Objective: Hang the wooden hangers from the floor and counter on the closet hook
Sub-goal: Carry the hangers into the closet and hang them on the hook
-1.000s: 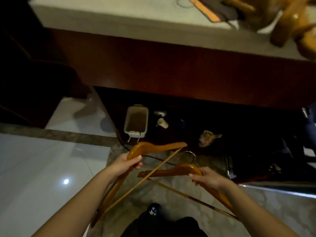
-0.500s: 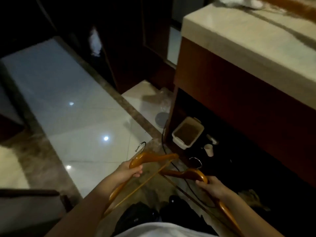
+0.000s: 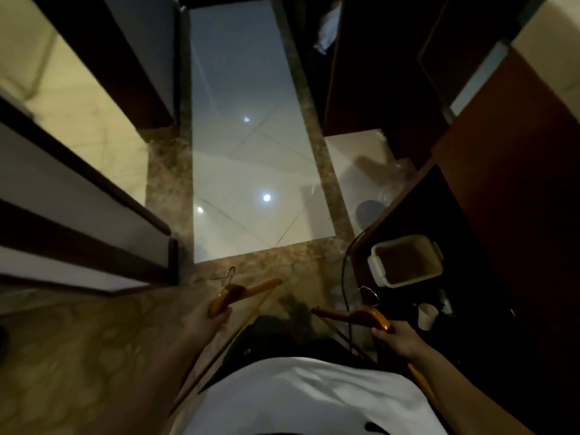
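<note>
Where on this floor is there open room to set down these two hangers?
The pale tile strip ahead, between the brown marble borders, lies bare. So does the marble floor left of your left hand. Crowded: under the counter at right, with the white tub, cup and black cord.

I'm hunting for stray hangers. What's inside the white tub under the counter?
The tub shows only a flat brown inside, nothing sticking up; too dim to tell what the brown is.
</note>
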